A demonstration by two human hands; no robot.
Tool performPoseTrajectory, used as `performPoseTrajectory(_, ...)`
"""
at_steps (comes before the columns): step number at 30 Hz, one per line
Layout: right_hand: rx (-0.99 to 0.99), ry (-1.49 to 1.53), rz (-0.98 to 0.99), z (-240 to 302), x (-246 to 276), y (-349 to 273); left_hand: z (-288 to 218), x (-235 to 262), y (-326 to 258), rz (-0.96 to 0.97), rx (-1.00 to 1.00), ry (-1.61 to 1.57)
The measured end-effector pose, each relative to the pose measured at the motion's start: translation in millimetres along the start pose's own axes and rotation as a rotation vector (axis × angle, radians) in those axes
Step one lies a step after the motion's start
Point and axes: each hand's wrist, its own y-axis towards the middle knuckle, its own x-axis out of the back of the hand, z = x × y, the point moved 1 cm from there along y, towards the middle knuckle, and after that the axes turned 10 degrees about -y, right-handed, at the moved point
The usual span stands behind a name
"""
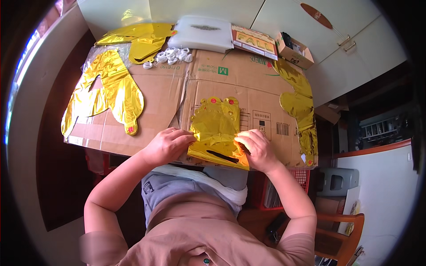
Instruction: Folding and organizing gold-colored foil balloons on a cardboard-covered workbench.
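A flat, folded gold foil balloon (pixel 216 122) lies before me at the near edge of the cardboard, with two red spots at its far end and a dark slit-like patch near its close end. My left hand (pixel 172 139) is closed in a pinch on its left edge. On the opposite edge, my right hand (pixel 257 148) pinches the foil, fingers curled together. Another gold foil balloon (pixel 116 84), shaped like a letter A, is spread out flat at the left. A further long gold foil balloon (pixel 298 106) lies along the right side.
Cardboard sheets (pixel 153 106) cover the table. Along the back are more gold foil (pixel 146 42), several white ribbon coils (pixel 173 55), a stack of clear plastic bags (pixel 202 35), a printed package (pixel 254 42) and a small open box (pixel 295 51). A wooden chair (pixel 350 230) stands lower right.
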Motion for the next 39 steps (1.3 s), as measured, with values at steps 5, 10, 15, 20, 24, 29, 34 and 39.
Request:
performPoseTrajectory(5, -0.049, -0.004, -0.015, -5, -9, 4, -1, 6, 8, 0.013, -0.048, -0.008)
performPoseTrajectory(10, -0.067, 0.069, -0.050, -6, -10, 6, 5, 0, 11, -0.031, -0.014, 0.009)
performPoseTrajectory(15, -0.116, 0.175, -0.079, -7, -11, 5, 9, -7, 11, -0.046, 0.092, -0.021)
performPoseTrajectory(20, -0.308, 0.297, -0.024, -11, -19, 0, 5, -2, 22, -0.083, 0.233, -0.172)
performPoseTrajectory(24, -0.481, 0.362, 0.107, -15, -18, 3, 5, 2, 30, -0.052, 0.430, -0.326)
performPoseTrajectory(29, -0.617, 0.324, 0.376, -21, -6, 18, -4, 9, 42, -0.006, 0.598, -0.373)
performPoseTrajectory(34, -0.392, 0.382, 0.076, -16, -16, -4, 0, 0, 28, 0.020, 0.256, -0.184)
performPoseTrajectory(39, -0.226, 0.158, -0.019, 1, -13, -13, -6, -7, 31, 0.114, 0.012, 0.146)
